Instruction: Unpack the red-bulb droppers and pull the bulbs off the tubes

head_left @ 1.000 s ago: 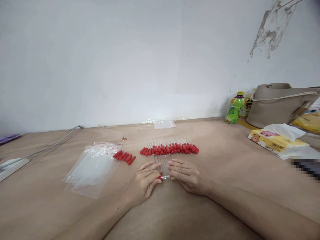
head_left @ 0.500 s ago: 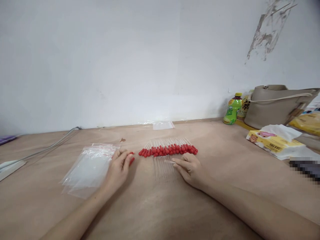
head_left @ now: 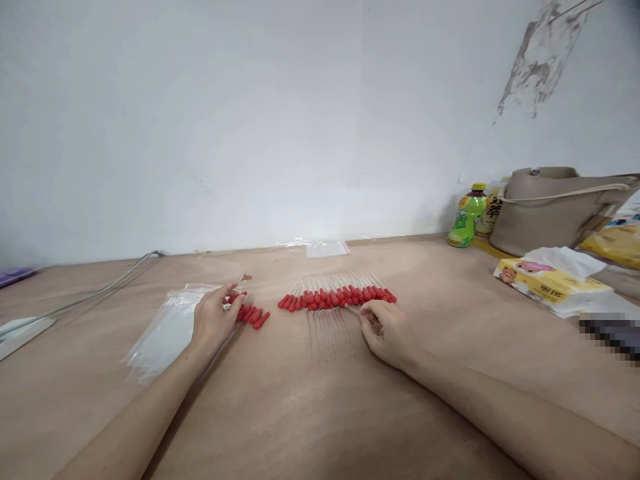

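My left hand (head_left: pixel 214 317) is at the left, its thumb and fingers closed around a red rubber bulb beside a small heap of loose red rubber bulbs (head_left: pixel 255 316). Right of that heap, droppers with red bulbs (head_left: pixel 340 297) lie side by side, their thin stems pointing to the wall. Several bare thin glass tubes (head_left: pixel 327 337) are spread in front of the bulbs. My right hand (head_left: pixel 387 331) is closed in a pinch at the right end of these tubes, holding a thin clear glass tube (head_left: pixel 353 310); its other end is hidden by the fingers.
Clear zip bags (head_left: pixel 163 337) are stacked left of my left hand, partly under it. Another bag (head_left: pixel 326 249) lies by the wall. A grey cable (head_left: pixel 107 290) crosses the left side. At the right stand a green bottle (head_left: pixel 465 217), a beige bag (head_left: pixel 545 213) and a tissue pack (head_left: pixel 555 283).
My left hand has moved left and back, uncovering more of the loose bulbs. My right hand has shifted slightly right, and the tube in it now shows less beyond the fingertips.
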`<move>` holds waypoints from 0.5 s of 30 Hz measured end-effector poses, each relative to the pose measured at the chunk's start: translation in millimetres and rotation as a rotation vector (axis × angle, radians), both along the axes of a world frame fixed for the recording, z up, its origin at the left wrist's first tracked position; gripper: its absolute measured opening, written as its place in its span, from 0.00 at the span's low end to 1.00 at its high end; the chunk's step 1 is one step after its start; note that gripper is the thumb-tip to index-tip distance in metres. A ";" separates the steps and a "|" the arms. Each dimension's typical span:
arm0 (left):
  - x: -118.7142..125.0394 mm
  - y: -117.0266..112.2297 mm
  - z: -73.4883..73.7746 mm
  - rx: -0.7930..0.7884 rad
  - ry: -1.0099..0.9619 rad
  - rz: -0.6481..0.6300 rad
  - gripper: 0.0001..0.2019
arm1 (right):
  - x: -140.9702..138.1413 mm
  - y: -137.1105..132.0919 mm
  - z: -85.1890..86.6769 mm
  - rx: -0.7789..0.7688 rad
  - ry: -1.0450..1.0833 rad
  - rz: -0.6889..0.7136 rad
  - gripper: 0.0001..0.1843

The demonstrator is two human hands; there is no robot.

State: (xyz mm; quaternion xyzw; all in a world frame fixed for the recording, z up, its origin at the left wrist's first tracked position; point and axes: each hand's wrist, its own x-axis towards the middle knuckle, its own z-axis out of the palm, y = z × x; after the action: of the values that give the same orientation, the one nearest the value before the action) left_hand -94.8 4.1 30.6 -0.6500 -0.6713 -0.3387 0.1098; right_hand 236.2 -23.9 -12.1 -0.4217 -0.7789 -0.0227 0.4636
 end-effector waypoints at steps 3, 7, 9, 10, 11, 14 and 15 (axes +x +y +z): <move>-2.5 2.0 -5.2 -0.053 0.009 0.008 0.17 | 1.2 1.0 -0.6 -0.003 -0.037 -0.017 0.05; -2.5 0.4 -7.2 -0.079 -0.005 0.035 0.16 | 1.5 2.1 -3.5 -0.032 -0.107 -0.030 0.06; -0.5 -2.7 -5.3 -0.069 -0.035 0.045 0.16 | 0.7 1.4 -4.0 -0.041 -0.127 -0.027 0.06; 0.6 -4.5 -3.9 -0.059 -0.054 0.050 0.17 | -0.1 0.5 -3.6 -0.040 -0.136 -0.025 0.06; 1.6 -6.4 -2.3 -0.045 -0.071 0.055 0.17 | -1.0 -0.9 -2.6 -0.038 -0.147 -0.022 0.07; 5.1 -11.3 1.2 0.048 -0.078 0.062 0.16 | -4.2 -6.5 2.7 -0.041 -0.206 -0.006 0.07; 6.9 -12.6 1.6 0.088 -0.065 0.053 0.16 | -5.1 -8.4 4.7 -0.046 -0.228 0.001 0.07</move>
State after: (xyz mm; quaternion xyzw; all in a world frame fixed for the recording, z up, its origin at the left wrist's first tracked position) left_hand -87.9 -8.5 32.1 -0.6152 -0.6761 -0.3856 0.1254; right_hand 231.0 -32.3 -7.4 -0.4265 -0.8271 -0.0526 0.3622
